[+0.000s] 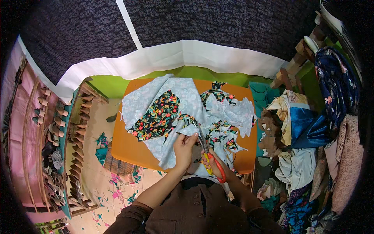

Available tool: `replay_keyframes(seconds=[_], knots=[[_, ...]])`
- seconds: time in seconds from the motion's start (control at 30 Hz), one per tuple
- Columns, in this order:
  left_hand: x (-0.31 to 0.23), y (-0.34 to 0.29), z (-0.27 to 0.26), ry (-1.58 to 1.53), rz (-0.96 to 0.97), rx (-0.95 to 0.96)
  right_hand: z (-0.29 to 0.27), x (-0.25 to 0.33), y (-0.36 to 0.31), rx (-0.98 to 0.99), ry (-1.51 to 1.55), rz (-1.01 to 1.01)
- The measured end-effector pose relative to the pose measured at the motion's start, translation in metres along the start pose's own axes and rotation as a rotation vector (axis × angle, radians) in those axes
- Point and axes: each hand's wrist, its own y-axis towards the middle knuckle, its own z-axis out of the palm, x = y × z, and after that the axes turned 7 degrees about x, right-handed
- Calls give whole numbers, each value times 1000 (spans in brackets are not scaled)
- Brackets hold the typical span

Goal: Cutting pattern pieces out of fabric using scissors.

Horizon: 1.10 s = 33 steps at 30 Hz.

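My left hand (184, 150) pinches the edge of a printed fabric (157, 116), black with bright flowers on one side and pale on the other. In my right hand (212, 160) is a pair of scissors (221, 172) with red and yellow handles. Its metal blades point away from me, against the fabric just right of my left fingertips. Whether the blades are parted is hard to see. Cut scraps of the same cloth (229, 110) lie to the right, some floral side up, others pale side up.
All this fabric rests on an orange table (121, 146). Racks of shoes (78, 152) stand at the left. Piled cloth (298, 167) and hanging garments (337, 85) crowd the right. Colourful snippets (117, 191) litter the tiled floor. A dark patterned curtain (167, 23) hangs beyond the table.
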Motion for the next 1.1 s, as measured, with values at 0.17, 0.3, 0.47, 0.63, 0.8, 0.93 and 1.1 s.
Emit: replay_keyframes(seconds=[0.17, 0.3, 0.47, 0.63, 0.8, 0.93, 1.1], knots=[[-1, 0, 1, -57, 8, 35, 0, 8, -1, 42, 134, 23], [0, 0, 1, -22, 4, 24, 4, 13, -1, 27, 230, 66], [0, 2, 0, -66, 11, 45, 5, 21, -2, 10, 353, 156], [-7, 2, -1, -91, -48, 86, 3, 18, -7, 5, 304, 139], [-9, 1, -2, -61, -126, 135, 2, 5, -7, -31, 212, 65], [-10, 2, -1, -56, -126, 116, 0, 12, -7, -15, 406, 207], [-12, 5, -4, -44, -144, 128, -3, 23, -9, 5, 563, 342]])
